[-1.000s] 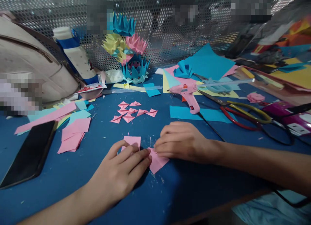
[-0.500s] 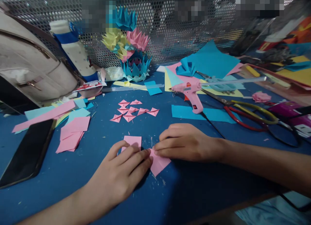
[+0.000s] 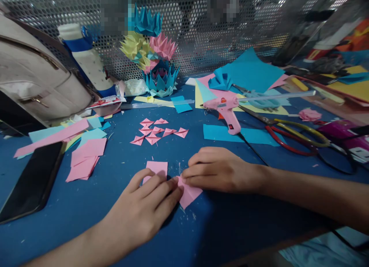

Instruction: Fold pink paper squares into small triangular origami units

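A pink square of paper (image 3: 190, 194) lies turned cornerwise on the blue table, with a faint crease in it. My left hand (image 3: 144, 201) presses its fingertips onto the paper's left edge. At the upper corner, my right hand (image 3: 219, 170) has its fingers bent together on the same sheet; its thumb is hidden. Under and behind my left fingers is a second pink square (image 3: 158, 169), flat on the table. Farther back sit several small folded pink paper triangles (image 3: 155, 131).
Pink squares (image 3: 86, 159) and a phone (image 3: 31, 178) lie at left. Behind stand a bottle (image 3: 89, 63) and a paper flower piece (image 3: 160, 76). A pink glue gun (image 3: 227, 109) with its cord, large scissors (image 3: 300, 138) and a blue strip (image 3: 225, 133) are at right.
My left fingertips have shifted very slightly to the right over the paper's edge. My right hand and the other things stay as they were.
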Tool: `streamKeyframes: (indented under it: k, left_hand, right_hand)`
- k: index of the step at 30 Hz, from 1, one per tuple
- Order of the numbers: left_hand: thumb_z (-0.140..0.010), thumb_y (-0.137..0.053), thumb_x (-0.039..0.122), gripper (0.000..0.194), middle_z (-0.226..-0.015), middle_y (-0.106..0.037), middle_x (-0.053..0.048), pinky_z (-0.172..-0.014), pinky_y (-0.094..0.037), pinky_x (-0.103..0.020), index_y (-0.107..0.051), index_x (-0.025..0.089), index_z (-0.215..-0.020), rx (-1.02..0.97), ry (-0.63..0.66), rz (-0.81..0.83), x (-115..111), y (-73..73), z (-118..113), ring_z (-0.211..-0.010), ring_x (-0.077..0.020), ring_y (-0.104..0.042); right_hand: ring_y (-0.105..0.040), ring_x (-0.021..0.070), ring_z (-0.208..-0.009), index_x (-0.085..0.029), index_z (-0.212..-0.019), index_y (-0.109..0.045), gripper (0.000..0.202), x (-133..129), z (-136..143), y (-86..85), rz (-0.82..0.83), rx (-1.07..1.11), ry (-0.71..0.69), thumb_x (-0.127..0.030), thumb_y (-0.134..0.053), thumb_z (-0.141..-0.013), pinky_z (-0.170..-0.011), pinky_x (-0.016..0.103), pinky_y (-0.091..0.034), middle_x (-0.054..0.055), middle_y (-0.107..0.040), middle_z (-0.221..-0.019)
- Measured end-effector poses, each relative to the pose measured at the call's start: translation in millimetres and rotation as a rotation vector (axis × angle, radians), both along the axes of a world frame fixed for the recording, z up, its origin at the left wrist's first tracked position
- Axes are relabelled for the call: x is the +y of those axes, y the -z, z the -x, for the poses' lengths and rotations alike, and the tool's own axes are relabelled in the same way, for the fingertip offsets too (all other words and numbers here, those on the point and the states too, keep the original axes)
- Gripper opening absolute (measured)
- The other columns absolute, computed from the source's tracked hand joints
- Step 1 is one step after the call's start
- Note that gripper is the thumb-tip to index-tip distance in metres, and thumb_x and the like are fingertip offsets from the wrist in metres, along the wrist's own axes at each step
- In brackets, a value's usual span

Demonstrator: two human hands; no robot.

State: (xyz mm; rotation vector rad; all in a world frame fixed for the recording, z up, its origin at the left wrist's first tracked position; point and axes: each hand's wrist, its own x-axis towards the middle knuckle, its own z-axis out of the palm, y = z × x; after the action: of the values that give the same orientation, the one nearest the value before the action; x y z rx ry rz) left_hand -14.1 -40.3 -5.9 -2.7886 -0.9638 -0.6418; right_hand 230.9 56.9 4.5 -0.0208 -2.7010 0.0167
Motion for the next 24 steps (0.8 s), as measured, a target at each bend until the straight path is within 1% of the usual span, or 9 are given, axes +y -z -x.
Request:
streamKeyframes:
  k: [5,9,11,15,17,19,21,23,24]
  left_hand:
    - [-0.109,-0.026,0.015,0.041,-0.113,-0.07,-0.006,-0.102,-0.029,-0.038,-0.063,0.014,-0.127,0.066,-0.02,0.017,-1,0.0,-1,-0.104,-0.0194,-0.056]
    - [-0.108,-0.026,0.013,0.042,-0.107,-0.066,-0.007,-0.099,-0.031,-0.039,-0.063,0.015,-0.127,0.067,-0.041,0.034,-2,-1.5,-3,-0.099,-0.0201,-0.056]
    - [-0.108,-0.026,0.013,0.042,-0.104,-0.065,-0.007,-0.098,-0.032,-0.039,-0.064,0.016,-0.125,0.061,-0.047,0.038,-1,-2.4,-4,-0.096,-0.0206,-0.055]
    - [-0.107,-0.026,0.012,0.042,-0.101,-0.064,-0.008,-0.096,-0.032,-0.04,-0.065,0.016,-0.122,0.063,-0.044,0.048,-2,-2.9,-5,-0.095,-0.0215,-0.053]
    - [-0.107,-0.026,0.012,0.042,-0.102,-0.064,-0.008,-0.098,-0.03,-0.041,-0.065,0.015,-0.123,0.056,-0.045,0.053,-2,-2.9,-4,-0.096,-0.0223,-0.053]
    - [-0.106,-0.028,0.011,0.041,-0.104,-0.064,-0.009,-0.099,-0.029,-0.042,-0.065,0.014,-0.124,0.056,-0.041,0.057,-3,-3.2,-4,-0.097,-0.023,-0.053]
    - [-0.105,-0.03,0.01,0.04,-0.105,-0.064,-0.01,-0.098,-0.031,-0.042,-0.064,0.014,-0.125,0.064,-0.031,0.056,-3,-3.5,-3,-0.097,-0.0232,-0.054]
    - [-0.105,-0.032,0.01,0.039,-0.107,-0.065,-0.01,-0.096,-0.033,-0.042,-0.064,0.014,-0.126,0.068,-0.026,0.053,-2,-3.3,-2,-0.097,-0.023,-0.055]
    - [-0.105,-0.033,0.01,0.038,-0.109,-0.065,-0.01,-0.096,-0.034,-0.042,-0.063,0.015,-0.127,0.067,-0.024,0.054,-1,-2.8,-2,-0.099,-0.0233,-0.055]
  right_hand:
    - [-0.06,0.0148,-0.099,-0.017,-0.099,-0.068,0.025,0,0,0.9,0.025,-0.016,0.0,-0.016,-0.044,-0.105,-0.075,0.032,-0.043,-0.001,-0.073,-0.108]
    - [-0.059,0.0169,-0.097,-0.019,-0.099,-0.07,0.027,0,1,3.8,0.092,-0.053,0.048,-0.026,-0.045,-0.105,-0.076,0.034,-0.041,0.002,-0.072,-0.106]
    - [-0.057,0.0184,-0.097,-0.021,-0.103,-0.071,0.026,-1,3,5.5,0.123,-0.071,0.077,-0.03,-0.047,-0.105,-0.077,0.034,-0.04,0.002,-0.071,-0.108]
    - [-0.052,0.0195,-0.095,-0.028,-0.111,-0.072,0.028,-4,9,5.9,0.122,-0.088,0.171,-0.031,-0.045,-0.105,-0.08,0.034,-0.039,0.004,-0.068,-0.108]
    - [-0.05,0.0199,-0.094,-0.027,-0.109,-0.073,0.03,-4,10,1.8,0.125,-0.111,0.191,-0.032,-0.044,-0.105,-0.079,0.034,-0.037,0.005,-0.066,-0.106]
    - [-0.049,0.0199,-0.09,-0.025,-0.105,-0.074,0.03,-3,7,-6.1,0.139,-0.164,0.169,-0.033,-0.045,-0.105,-0.075,0.034,-0.034,0.006,-0.065,-0.103]
    - [-0.046,0.0186,-0.082,-0.021,-0.09,-0.074,0.029,1,2,-16.2,0.159,-0.237,0.106,-0.032,-0.05,-0.102,-0.072,0.034,-0.031,0.006,-0.063,-0.094]
    - [-0.045,0.0175,-0.078,-0.021,-0.085,-0.073,0.027,5,-5,-24.6,0.182,-0.295,0.044,-0.028,-0.052,-0.101,-0.069,0.034,-0.029,0.004,-0.061,-0.083]
    - [-0.045,0.0175,-0.078,-0.02,-0.084,-0.072,0.028,7,-8,-27.0,0.19,-0.309,0.03,-0.028,-0.052,-0.101,-0.069,0.034,-0.029,0.004,-0.06,-0.081]
